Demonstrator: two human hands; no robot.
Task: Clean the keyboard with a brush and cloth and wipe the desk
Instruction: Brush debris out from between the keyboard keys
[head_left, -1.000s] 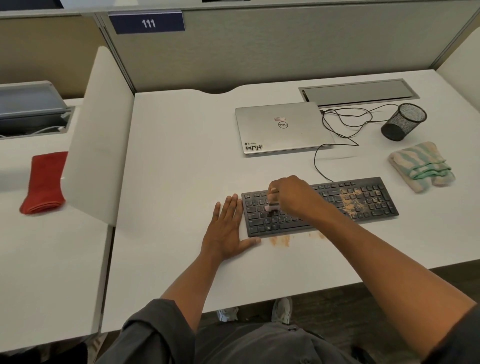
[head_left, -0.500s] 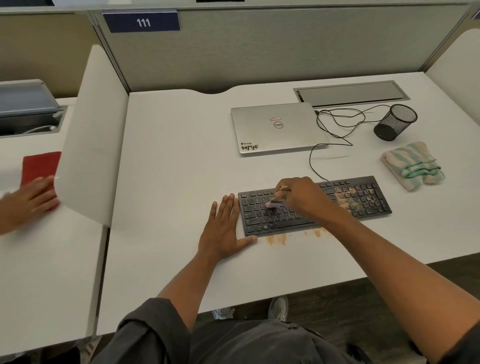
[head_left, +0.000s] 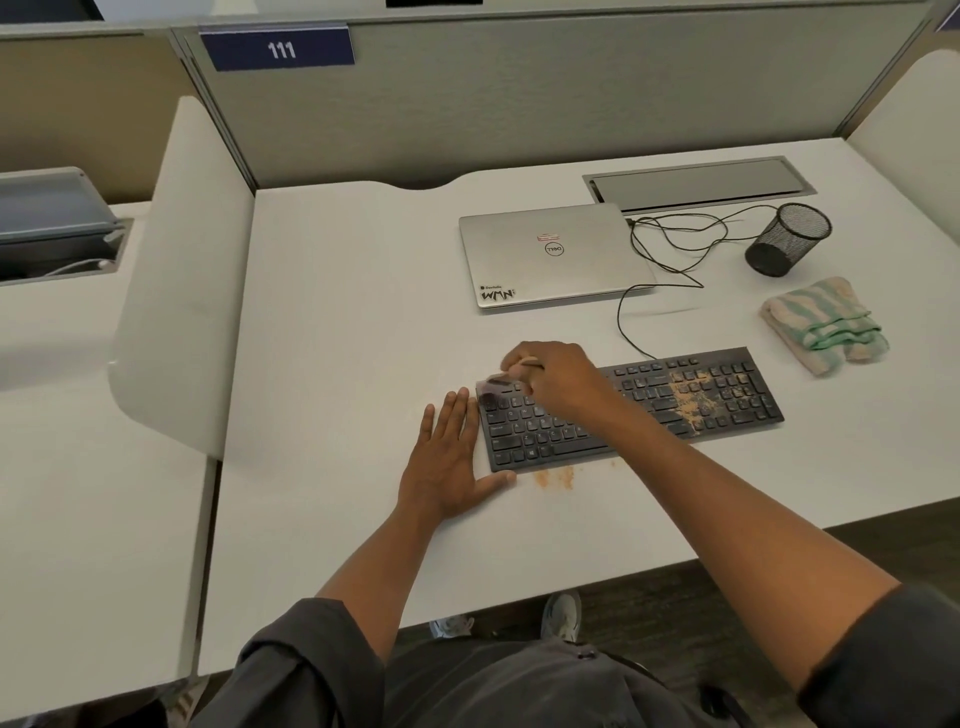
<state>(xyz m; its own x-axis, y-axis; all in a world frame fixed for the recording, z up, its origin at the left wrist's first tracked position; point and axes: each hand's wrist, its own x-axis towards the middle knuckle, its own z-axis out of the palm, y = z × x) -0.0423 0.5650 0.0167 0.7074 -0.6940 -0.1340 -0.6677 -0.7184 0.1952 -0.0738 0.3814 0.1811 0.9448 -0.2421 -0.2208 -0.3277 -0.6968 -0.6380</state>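
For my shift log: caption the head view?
Right hand brushes keyboard's left end; left hand steadies it.

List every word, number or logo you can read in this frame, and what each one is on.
"111": blue sign on the cubicle partition.
"DELL", seen upside down: round logo on the laptop lid.
"WMN": sticker at the lid's near-left corner; the small line above it is too small to read.
Red sticker and keyboard key legends: unreadable.

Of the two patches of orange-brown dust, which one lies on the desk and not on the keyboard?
The smaller patch lies on the desk, just in front of the keyboard. The larger patch covers the keys toward its right end.
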